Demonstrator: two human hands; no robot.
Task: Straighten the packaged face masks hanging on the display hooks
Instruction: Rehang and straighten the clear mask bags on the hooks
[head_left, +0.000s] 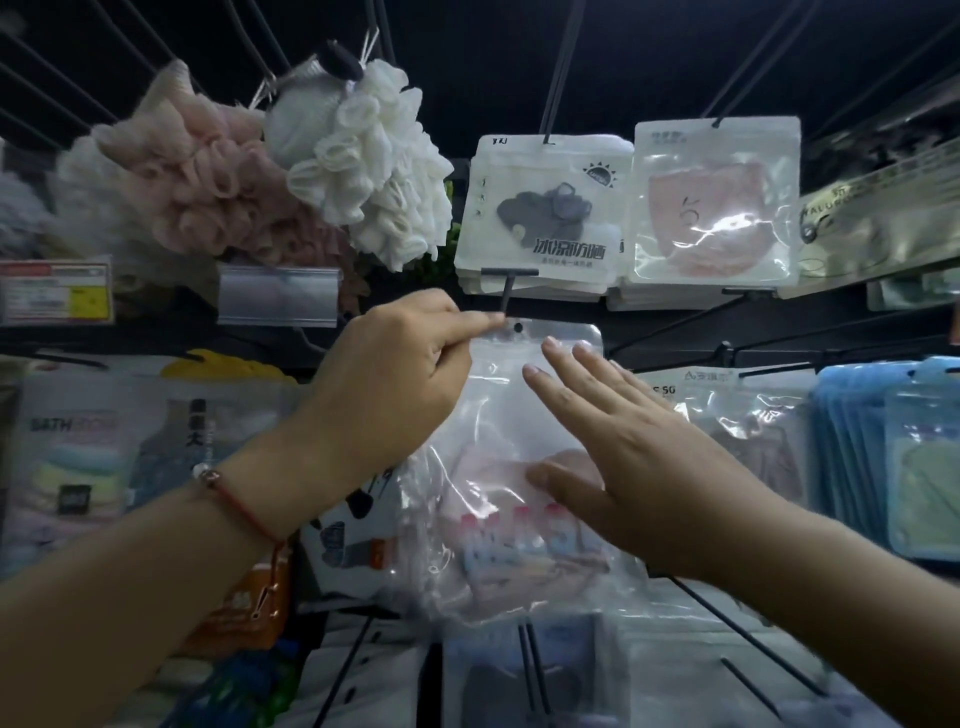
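The clear mask packet (519, 415) hangs just below the black T-ended display hook (509, 283), its hang hole (518, 328) sitting right under the hook's stem, long axis running top to bottom. The left hand (395, 379) pinches the packet's top edge just left of that hole, fingers (480, 327) curled tight on the plastic. The right hand (613, 457) lies flat against the packet's front, below and right of the hook, fingers (558, 356) straight and spread, gripping nothing. The left hand is nearer the hook, so squaring the packet likely turns on it.
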